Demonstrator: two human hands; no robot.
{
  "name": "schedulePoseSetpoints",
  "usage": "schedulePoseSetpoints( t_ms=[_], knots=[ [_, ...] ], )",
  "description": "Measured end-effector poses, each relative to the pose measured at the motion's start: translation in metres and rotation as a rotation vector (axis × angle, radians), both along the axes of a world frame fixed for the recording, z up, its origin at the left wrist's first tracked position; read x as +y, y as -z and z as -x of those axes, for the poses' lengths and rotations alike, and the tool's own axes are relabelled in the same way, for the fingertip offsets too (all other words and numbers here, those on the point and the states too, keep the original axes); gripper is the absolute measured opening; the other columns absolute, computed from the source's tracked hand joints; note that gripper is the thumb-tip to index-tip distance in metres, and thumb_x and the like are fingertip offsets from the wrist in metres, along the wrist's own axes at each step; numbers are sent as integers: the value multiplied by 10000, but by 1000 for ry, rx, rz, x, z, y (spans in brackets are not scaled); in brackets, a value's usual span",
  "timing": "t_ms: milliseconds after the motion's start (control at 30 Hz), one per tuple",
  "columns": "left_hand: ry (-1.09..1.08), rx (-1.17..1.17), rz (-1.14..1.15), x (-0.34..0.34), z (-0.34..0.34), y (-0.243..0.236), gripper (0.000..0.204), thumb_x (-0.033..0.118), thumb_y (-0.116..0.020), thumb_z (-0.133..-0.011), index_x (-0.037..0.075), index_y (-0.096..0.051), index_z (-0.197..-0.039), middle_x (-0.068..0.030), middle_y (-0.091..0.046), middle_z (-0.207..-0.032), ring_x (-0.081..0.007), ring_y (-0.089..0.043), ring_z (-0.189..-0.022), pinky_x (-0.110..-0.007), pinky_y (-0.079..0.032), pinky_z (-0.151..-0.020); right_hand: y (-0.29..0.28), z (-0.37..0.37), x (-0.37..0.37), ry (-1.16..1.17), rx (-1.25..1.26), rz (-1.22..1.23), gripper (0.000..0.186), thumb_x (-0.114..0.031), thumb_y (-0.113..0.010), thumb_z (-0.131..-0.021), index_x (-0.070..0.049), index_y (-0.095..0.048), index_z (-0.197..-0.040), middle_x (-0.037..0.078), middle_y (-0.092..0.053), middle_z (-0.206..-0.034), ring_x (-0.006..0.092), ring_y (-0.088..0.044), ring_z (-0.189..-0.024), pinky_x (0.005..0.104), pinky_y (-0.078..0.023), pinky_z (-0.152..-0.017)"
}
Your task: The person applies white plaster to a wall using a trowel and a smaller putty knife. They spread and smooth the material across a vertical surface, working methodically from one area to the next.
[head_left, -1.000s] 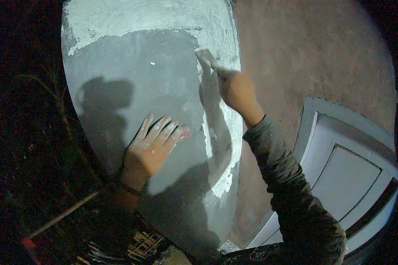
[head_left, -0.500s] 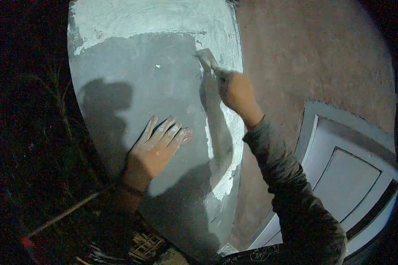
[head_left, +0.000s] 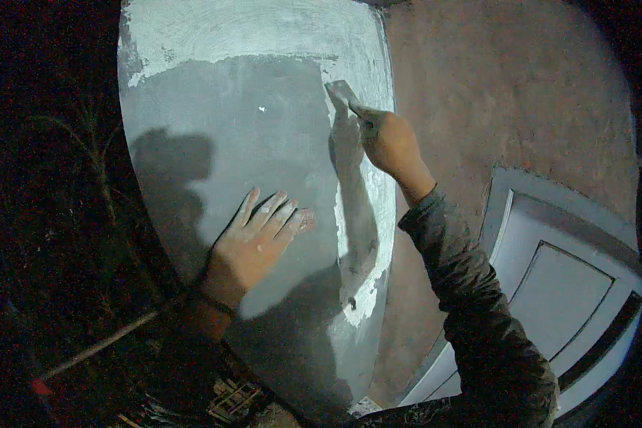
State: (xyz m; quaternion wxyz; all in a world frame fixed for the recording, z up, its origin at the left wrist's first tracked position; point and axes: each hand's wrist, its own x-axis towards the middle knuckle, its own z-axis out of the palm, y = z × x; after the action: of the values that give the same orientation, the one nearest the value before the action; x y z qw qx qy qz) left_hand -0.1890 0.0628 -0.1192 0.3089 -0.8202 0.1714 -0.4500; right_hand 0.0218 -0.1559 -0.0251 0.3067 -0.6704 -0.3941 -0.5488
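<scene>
A grey wall [head_left: 271, 150] fills the middle of the view, with white filler [head_left: 242, 28] spread in a band across its top and down its right edge. My right hand [head_left: 392, 143] is closed round the handle of a putty knife [head_left: 342, 95], whose broad blade lies at the inner border of the white strip. My left hand [head_left: 253, 242], fingers spread and dusted white, rests flat on the bare grey part. Shadows of my head and arm fall across the surface.
To the right, past the corner, stands a brown plastered wall [head_left: 506, 93] with a pale panelled door [head_left: 563, 292] lower down. A thin pole [head_left: 107, 344] with a red end slants at lower left, near dark plants [head_left: 96, 157].
The putty knife and my right hand have shifted slightly right along the white strip. My left hand stays flat on the wall. The whole view has shifted a little.
</scene>
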Motion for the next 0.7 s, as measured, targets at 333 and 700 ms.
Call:
schedulePoseSetpoints(
  t_ms=[333, 700],
  knots=[
    [-26, 6, -30, 1, -1, -1, 403, 214, -584, -941, 117, -618, -1331, -80, -610, -1381, -257, -524, -1371, -534, -349, -1221, -29, 18, 0, 147, 97, 107, 359, -124, -612, -882, -107, -730, -1221, 210, -728, -951, 423, -704, -852, 507, -571, -775],
    [-18, 36, -28, 1, -3, -2, 413, 231, -573, -964, 117, -601, -1360, -83, -597, -1404, -260, -511, -1382, -540, -342, -1220, -32, 19, 7, 155, -39, 17, 249, -158, -664, -873, -76, -734, -1097, 209, -723, -925, 430, -699, -871, 523, -567, -760]
  ],
)
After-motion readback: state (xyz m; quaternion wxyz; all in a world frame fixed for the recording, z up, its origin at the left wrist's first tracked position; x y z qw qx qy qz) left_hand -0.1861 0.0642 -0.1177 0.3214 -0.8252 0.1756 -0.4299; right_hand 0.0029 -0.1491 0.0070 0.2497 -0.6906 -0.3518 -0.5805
